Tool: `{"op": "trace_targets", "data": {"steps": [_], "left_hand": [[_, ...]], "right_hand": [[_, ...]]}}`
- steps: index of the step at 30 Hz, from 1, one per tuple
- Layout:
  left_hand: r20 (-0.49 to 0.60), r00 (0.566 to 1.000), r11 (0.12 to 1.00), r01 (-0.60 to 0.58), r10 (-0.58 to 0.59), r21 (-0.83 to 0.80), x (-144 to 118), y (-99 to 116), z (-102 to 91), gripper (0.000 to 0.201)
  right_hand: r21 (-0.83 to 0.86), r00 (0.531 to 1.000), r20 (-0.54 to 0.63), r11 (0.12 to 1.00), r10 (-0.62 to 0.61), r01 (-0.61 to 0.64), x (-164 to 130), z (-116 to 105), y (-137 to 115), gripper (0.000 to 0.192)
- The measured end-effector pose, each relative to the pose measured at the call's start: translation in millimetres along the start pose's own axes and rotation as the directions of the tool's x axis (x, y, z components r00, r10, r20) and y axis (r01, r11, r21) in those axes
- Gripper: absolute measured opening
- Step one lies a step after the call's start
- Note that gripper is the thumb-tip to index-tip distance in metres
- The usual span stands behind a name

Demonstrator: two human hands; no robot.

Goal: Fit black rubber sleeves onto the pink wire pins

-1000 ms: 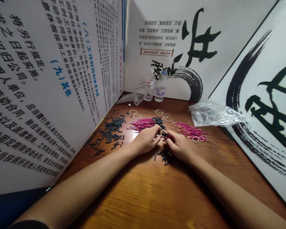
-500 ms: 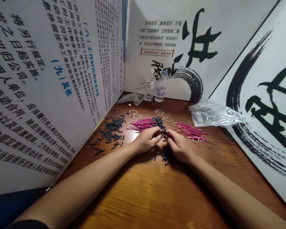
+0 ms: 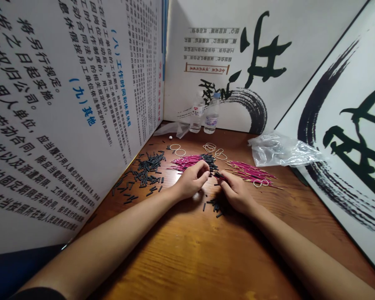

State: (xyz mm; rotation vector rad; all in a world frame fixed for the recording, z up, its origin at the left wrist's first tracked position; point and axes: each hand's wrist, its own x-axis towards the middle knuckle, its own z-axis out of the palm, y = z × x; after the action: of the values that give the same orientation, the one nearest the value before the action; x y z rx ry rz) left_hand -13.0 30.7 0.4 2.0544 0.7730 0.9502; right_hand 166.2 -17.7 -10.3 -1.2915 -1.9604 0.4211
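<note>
I see my right hand [image 3: 236,192] pinched shut on a few pink wires [image 3: 220,176], their long axis running far-left to near-right, black-sleeved tips pointing at my left hand [image 3: 192,180]. My left hand curls its fingers just left of those tips; whether they grip a tube I cannot tell. Loose black tubes [image 3: 215,205] lie beneath, nearer my right hand.

left hand [image 3: 192,180] and right hand [image 3: 236,192] near together, fingers curled
</note>
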Motion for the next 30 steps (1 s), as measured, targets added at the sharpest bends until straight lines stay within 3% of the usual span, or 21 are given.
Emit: {"op": "trace_targets", "data": {"steps": [5, 13, 17, 19, 21, 23, 26, 30], "left_hand": [[0.029, 1.000, 1.000, 0.000, 0.000, -0.020, -0.3, -1.8, 0.3, 0.010], [0.106, 0.994, 0.988, -0.020, 0.004, 0.151, -3.3, 3.3, 3.5, 0.013], [0.168, 0.986, 0.959, -0.062, 0.015, 0.278, 11.1, 10.0, -32.1, 0.016], [0.168, 0.982, 0.920, 0.009, -0.081, 0.392, 18.6, 13.0, -58.5, 0.018], [0.135, 0.973, 0.824, 0.082, -0.188, 0.560, 22.8, 15.1, -81.8, 0.017], [0.154, 0.926, 0.699, 0.143, -0.343, 0.701, 23.2, 15.9, -96.9, 0.014], [0.218, 0.870, 0.615, 0.117, -0.443, 0.780, 20.1, 14.3, -102.5, 0.013], [0.238, 0.866, 0.588, 0.077, -0.439, 0.805, 17.7, 8.8, -95.0, 0.015]], "right_hand": [[0.008, 1.000, 0.008, 1.000, -0.004, 0.004, -0.4, 0.0, 0.3, 0.018], [-0.044, 0.997, 0.010, 0.996, -0.072, 0.072, -1.0, -0.4, -1.4, 0.013], [-0.051, 0.997, -0.036, 0.997, -0.063, 0.061, 0.1, -1.0, -0.4, 0.016], [-0.062, 0.998, -0.047, 0.997, -0.049, 0.046, 0.6, -0.9, 1.1, 0.017], [-0.059, 0.998, -0.041, 0.998, -0.037, 0.034, 0.7, -0.7, 2.5, 0.018], [-0.040, 0.999, -0.026, 0.999, -0.021, 0.020, 0.5, -0.5, 3.1, 0.018], [-0.019, 1.000, -0.001, 1.000, 0.009, -0.009, 0.0, -0.5, 2.7, 0.019], [-0.044, 0.999, 0.022, 0.999, 0.031, -0.030, 0.1, -0.8, 1.2, 0.021]]}}
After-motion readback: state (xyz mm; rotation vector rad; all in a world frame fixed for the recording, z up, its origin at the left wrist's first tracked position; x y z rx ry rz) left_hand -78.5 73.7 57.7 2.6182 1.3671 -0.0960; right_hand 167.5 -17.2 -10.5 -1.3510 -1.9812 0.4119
